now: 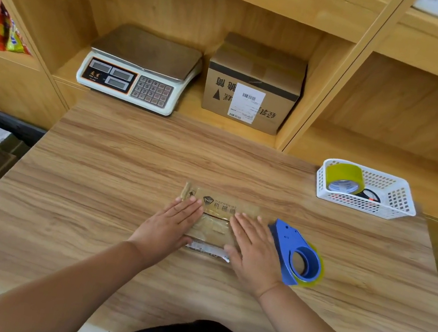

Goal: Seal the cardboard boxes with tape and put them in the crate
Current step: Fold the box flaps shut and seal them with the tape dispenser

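Cardboard is what we find under both palms: a small, flat cardboard box (pixel 222 205) lying near the middle of the wood-grain table (pixel 110 176), its top glossy with clear tape over dark printing. The left hand (pixel 172 225) and the right hand (pixel 253 248) lie flat on it, fingers straight and close together, pressing down and gripping nothing. Just beside the right hand we see a blue plastic tape dispenser (pixel 296 252) with a round hub and a yellowish roll. The black crate (pixel 12 120) sits lower down, off the table's left edge, with brown parcels inside. Near the far right corner a white perforated basket (pixel 366 205) holds a yellow tape roll (pixel 344 176). On the shelf behind stand a steel-topped scale (pixel 141 67) and a larger labelled carton (pixel 252 84).
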